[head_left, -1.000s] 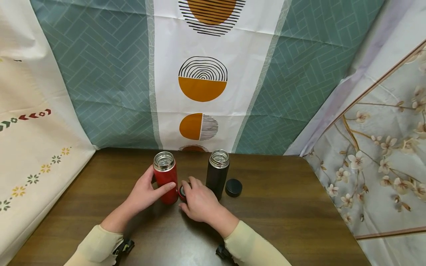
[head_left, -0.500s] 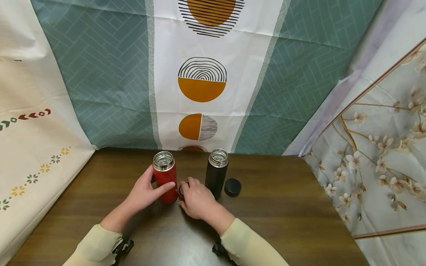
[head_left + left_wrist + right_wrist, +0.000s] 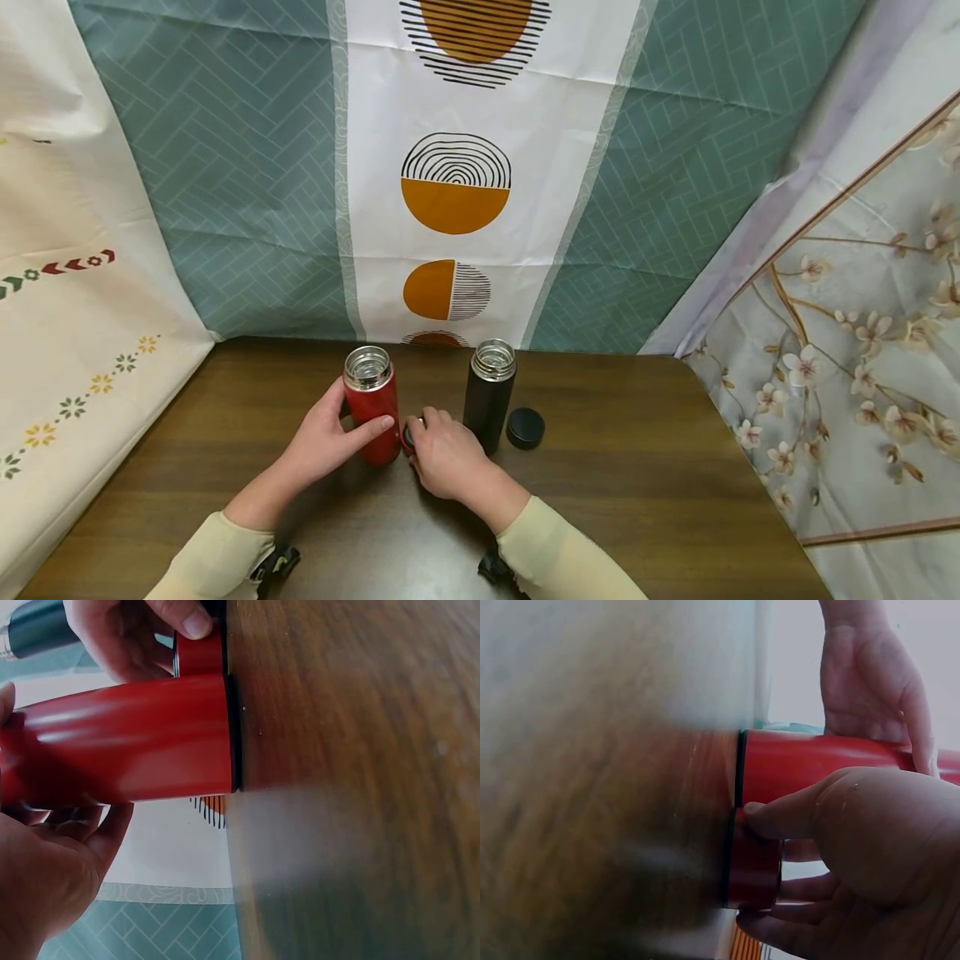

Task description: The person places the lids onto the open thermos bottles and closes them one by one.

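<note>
An uncapped red bottle point(image 3: 371, 408) stands upright on the table, its steel mouth showing. My left hand point(image 3: 321, 442) grips it round the left side, thumb across the front. Just right of the bottle's base, my right hand point(image 3: 450, 454) pinches a small red lid point(image 3: 754, 862) between thumb and fingers; in the head view the hand covers most of it. The lid rests on the table beside the red bottle point(image 3: 120, 742). An uncapped black bottle point(image 3: 489, 400) stands upright right behind my right hand. To its right lies a black lid point(image 3: 526, 427).
The brown wooden table point(image 3: 637, 500) reaches back to a patterned cloth point(image 3: 457, 208) hanging behind it. A cream cloth point(image 3: 90, 333) hangs at the left and a floral cloth point(image 3: 862, 375) at the right.
My right hand has shifted slightly, its fingers now drawn closer round the red lid. My left hand and both bottles keep their places.
</note>
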Demonstrator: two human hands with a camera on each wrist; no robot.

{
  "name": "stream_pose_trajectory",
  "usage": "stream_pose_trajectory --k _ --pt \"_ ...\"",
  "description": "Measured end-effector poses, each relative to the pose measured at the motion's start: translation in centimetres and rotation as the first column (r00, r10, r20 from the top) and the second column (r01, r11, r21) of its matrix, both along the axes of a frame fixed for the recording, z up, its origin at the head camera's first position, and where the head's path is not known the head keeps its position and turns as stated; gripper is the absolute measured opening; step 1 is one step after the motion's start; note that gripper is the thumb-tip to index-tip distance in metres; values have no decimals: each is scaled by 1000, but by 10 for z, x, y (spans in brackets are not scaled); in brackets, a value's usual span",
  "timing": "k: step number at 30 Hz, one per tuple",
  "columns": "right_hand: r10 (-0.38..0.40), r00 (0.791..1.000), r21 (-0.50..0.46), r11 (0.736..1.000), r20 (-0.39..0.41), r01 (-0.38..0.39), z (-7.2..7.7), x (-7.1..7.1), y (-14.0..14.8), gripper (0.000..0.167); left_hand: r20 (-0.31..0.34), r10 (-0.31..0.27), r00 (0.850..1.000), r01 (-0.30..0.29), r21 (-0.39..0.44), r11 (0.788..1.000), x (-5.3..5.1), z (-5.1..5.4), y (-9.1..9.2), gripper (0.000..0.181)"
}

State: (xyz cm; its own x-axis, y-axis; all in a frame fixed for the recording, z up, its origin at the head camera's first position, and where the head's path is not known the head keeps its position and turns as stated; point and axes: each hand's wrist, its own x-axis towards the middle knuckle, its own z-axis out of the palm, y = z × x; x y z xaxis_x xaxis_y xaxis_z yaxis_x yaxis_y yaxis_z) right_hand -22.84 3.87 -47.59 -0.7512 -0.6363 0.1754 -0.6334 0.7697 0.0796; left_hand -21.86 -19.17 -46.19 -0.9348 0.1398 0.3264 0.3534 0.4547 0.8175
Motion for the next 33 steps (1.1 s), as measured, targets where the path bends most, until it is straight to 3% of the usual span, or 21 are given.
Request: stream_pose_trajectory --k 22,33 --pt "38 999 -60 998 29 -36 9 12 13 50 -32 9 999 -9 -15 1000 3 4 1 65" --pt "103 995 -102 990 3 -102 12 24 34 51 -42 -5 999 4 -20 1000 7 5 3 64"
